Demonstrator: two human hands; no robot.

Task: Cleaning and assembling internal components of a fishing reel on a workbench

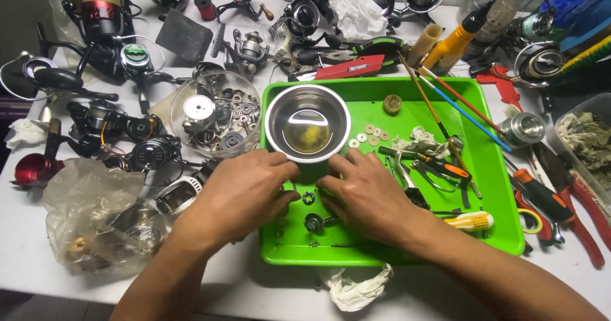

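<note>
My left hand (240,190) and my right hand (364,190) rest over the near part of a green tray (490,168), fingertips close together just below a round steel bowl (307,122) holding yellowish liquid. Between the fingertips lies a small toothed metal part (309,198), and a small dark gear piece (312,222) sits just nearer. Whether either hand pinches a part is hidden by the fingers. Small washers (369,134) lie on the tray right of the bowl.
A clear dish of small metal parts (214,114) stands left of the tray. Several fishing reels (102,34) crowd the left and back. Thin brushes (445,98), tweezers, an orange-handled tool (445,167), red pliers (576,209), a plastic bag (95,216) and crumpled tissue (356,288) lie around.
</note>
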